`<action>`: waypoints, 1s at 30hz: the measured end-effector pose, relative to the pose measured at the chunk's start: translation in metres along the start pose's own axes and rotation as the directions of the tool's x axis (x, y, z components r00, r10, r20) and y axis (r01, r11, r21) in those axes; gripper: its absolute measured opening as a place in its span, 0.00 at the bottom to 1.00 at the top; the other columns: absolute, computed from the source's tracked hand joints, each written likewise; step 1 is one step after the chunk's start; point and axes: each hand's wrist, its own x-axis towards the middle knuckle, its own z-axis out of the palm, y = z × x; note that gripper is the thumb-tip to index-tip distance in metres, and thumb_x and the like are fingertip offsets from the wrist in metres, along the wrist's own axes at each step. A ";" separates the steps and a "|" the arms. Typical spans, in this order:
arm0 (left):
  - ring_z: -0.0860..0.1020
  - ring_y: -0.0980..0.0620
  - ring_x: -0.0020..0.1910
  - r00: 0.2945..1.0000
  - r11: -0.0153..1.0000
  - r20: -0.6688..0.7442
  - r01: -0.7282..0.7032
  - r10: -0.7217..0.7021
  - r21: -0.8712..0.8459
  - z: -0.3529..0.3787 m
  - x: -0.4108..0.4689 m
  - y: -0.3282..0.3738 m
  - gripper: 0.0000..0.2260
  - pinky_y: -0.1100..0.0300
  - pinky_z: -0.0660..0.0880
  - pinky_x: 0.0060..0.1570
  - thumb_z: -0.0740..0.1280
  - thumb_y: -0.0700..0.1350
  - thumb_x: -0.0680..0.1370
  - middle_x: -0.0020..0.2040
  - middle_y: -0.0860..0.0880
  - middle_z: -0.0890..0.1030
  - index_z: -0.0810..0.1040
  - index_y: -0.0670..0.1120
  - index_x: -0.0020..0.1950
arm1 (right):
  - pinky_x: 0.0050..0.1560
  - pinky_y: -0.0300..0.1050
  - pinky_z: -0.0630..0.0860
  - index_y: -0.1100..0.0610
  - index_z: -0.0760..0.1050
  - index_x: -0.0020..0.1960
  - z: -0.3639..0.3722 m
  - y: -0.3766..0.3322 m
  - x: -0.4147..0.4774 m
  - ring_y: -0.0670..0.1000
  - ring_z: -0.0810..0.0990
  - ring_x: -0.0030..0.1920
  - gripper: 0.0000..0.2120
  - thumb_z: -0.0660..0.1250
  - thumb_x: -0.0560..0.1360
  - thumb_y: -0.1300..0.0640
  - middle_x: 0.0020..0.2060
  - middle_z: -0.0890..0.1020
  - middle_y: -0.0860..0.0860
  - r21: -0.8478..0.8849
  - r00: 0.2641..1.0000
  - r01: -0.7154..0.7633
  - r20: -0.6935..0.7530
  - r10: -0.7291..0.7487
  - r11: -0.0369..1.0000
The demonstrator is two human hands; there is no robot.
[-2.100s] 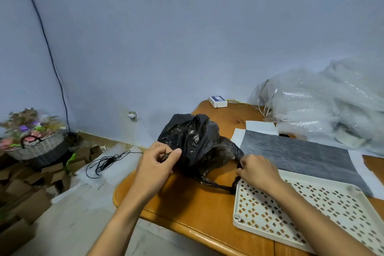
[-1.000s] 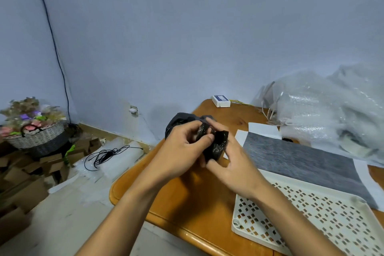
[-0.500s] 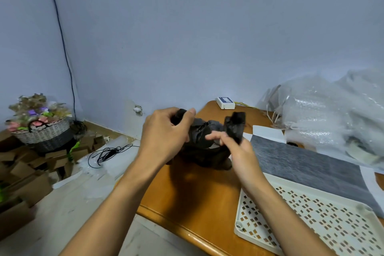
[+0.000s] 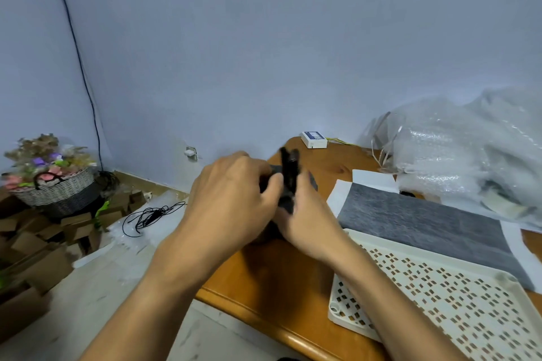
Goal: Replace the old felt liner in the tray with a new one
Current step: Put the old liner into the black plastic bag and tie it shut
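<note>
Black bag (image 4: 289, 184) near table (image 4: 278, 278) edge

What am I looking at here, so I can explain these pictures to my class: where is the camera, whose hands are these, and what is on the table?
There is no machine: a person works with bare hands. Every picture comes from one wide camera worn on the head, looking forward and down. The left hand and right hand both grip a crumpled black bag, blurred by motion, over the table. On the table lie a white tray full of holes, with no liner in it, and beside it a grey felt sheet on white paper. Further back are bubble wrap and a small white box. A basket of flowers stands on the floor.
</note>
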 end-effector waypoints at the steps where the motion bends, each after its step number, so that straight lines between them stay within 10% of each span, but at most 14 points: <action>1: 0.74 0.47 0.33 1.000 1.000 0.024 -0.004 0.004 0.012 0.000 -0.001 0.003 0.17 0.55 0.64 0.30 0.63 0.55 0.80 0.30 0.50 0.74 0.77 0.49 0.34 | 0.58 0.60 0.77 0.43 0.50 0.77 0.003 -0.002 -0.006 0.58 0.80 0.60 0.40 0.65 0.69 0.44 0.71 0.71 0.52 -0.075 0.997 0.055 0.053 -0.051 0.996; 3: 0.76 0.46 0.31 0.996 0.999 0.089 0.006 -0.009 0.035 0.004 0.000 0.007 0.19 0.56 0.67 0.28 0.64 0.56 0.80 0.27 0.49 0.75 0.78 0.47 0.34 | 0.51 0.55 0.79 0.45 0.58 0.75 0.006 -0.006 -0.018 0.54 0.81 0.53 0.37 0.67 0.69 0.45 0.72 0.68 0.53 -0.170 0.979 0.148 0.167 -0.119 0.974; 5: 0.78 0.45 0.32 0.987 0.999 0.160 0.004 -0.012 0.054 0.008 0.002 0.009 0.19 0.53 0.76 0.32 0.65 0.57 0.79 0.28 0.47 0.78 0.81 0.45 0.35 | 0.35 0.44 0.75 0.42 0.70 0.47 0.010 -0.011 -0.029 0.43 0.76 0.36 0.11 0.67 0.66 0.47 0.46 0.77 0.49 -0.159 0.958 0.220 0.224 -0.182 0.963; 7: 0.80 0.46 0.32 0.977 0.999 0.214 -0.010 -0.002 0.053 0.011 0.004 0.012 0.20 0.49 0.80 0.36 0.67 0.56 0.79 0.28 0.46 0.81 0.81 0.44 0.33 | 0.32 0.35 0.63 0.43 0.59 0.34 0.016 -0.009 -0.036 0.40 0.70 0.31 0.18 0.70 0.66 0.46 0.30 0.68 0.41 -0.182 0.950 0.237 0.248 -0.189 0.954; 11: 0.80 0.57 0.27 0.902 0.990 0.428 0.012 0.050 -0.140 0.011 0.008 0.021 0.20 0.63 0.79 0.32 0.68 0.57 0.80 0.28 0.50 0.83 0.86 0.45 0.36 | 0.42 0.31 0.65 0.50 0.67 0.40 0.013 -0.013 -0.049 0.37 0.68 0.37 0.21 0.71 0.72 0.35 0.33 0.68 0.39 -0.098 0.936 0.113 0.344 -0.073 0.989; 14: 0.80 0.55 0.27 0.703 0.931 0.694 0.128 0.158 -0.341 0.005 0.005 0.032 0.20 0.64 0.78 0.34 0.67 0.58 0.80 0.30 0.50 0.85 0.87 0.44 0.41 | 0.38 0.25 0.66 0.52 0.63 0.35 0.003 -0.014 -0.051 0.45 0.70 0.35 0.18 0.64 0.82 0.50 0.30 0.68 0.50 0.126 0.917 -0.179 0.382 0.119 0.976; 17: 0.83 0.46 0.30 0.836 0.881 0.536 0.161 0.117 -0.444 0.001 0.006 0.020 0.21 0.55 0.83 0.38 0.67 0.58 0.79 0.30 0.48 0.85 0.87 0.43 0.39 | 0.61 0.43 0.75 0.48 0.76 0.48 0.013 0.002 -0.041 0.57 0.81 0.57 0.10 0.64 0.80 0.42 0.48 0.83 0.55 0.305 0.972 -0.182 0.198 0.125 0.935; 20: 0.84 0.53 0.38 0.999 0.836 0.032 0.044 -0.032 -0.546 0.014 0.014 -0.010 0.15 0.49 0.82 0.45 0.72 0.60 0.75 0.36 0.51 0.85 0.85 0.48 0.43 | 0.55 0.46 0.77 0.40 0.78 0.55 0.009 0.012 -0.032 0.48 0.81 0.54 0.18 0.62 0.75 0.30 0.49 0.83 0.42 0.386 0.959 -0.282 0.114 0.258 0.878; 24: 0.79 0.62 0.61 0.930 0.747 0.317 0.076 0.185 -0.660 0.059 0.009 -0.024 0.26 0.58 0.76 0.64 0.79 0.55 0.70 0.60 0.57 0.82 0.77 0.54 0.65 | 0.38 0.38 0.74 0.47 0.81 0.49 -0.014 0.016 -0.026 0.45 0.81 0.40 0.24 0.63 0.72 0.28 0.41 0.84 0.46 0.493 0.913 -0.382 0.071 0.402 0.781; 30: 0.81 0.59 0.61 0.862 0.660 0.452 0.202 0.230 -0.723 0.099 0.006 -0.025 0.29 0.57 0.77 0.64 0.80 0.40 0.71 0.61 0.55 0.83 0.74 0.50 0.69 | 0.42 0.38 0.79 0.49 0.81 0.51 -0.033 0.025 -0.018 0.42 0.83 0.39 0.18 0.68 0.74 0.36 0.38 0.84 0.44 0.597 0.894 -0.350 -0.017 0.447 0.722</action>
